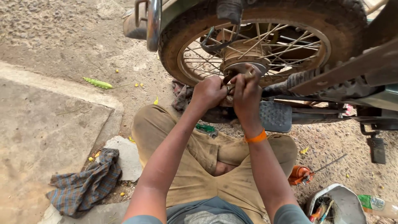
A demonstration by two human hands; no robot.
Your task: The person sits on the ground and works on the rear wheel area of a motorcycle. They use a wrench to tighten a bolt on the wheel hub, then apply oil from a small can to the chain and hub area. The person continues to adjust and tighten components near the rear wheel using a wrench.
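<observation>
2 bare hands are raised to the hub of 1 dusty black-tyred motorcycle wheel with silver wire spokes [265,45]. The left hand [208,92] is closed in a fist just below the grey metal hub [242,62], around something too hidden to name. The right hand [247,88] is closed beside it, fingers curled around a small brass-coloured part at the hub edge; the 2 hands touch each other. The right wrist carries 1 orange band [255,137].

The person sits on the ground in tan work trousers [195,166], knees spread under the wheel. 1 green-handled tool [206,128] lies on the left thigh. 1 black ribbed rubber footrest pad [275,116] sits just right of the right forearm.

On the ground to the left: 1 blue-and-brown checked cloth [85,184] crumpled on a pale stone slab [128,155], and 1 green seed pod [97,83] well apart on the dirt. To the right: 1 orange-handled screwdriver [304,173] lying near the right knee, 1 white tub holding assorted tools [338,199], and 1 clear plastic bottle with a green label [377,205] touching the tub's far side.
</observation>
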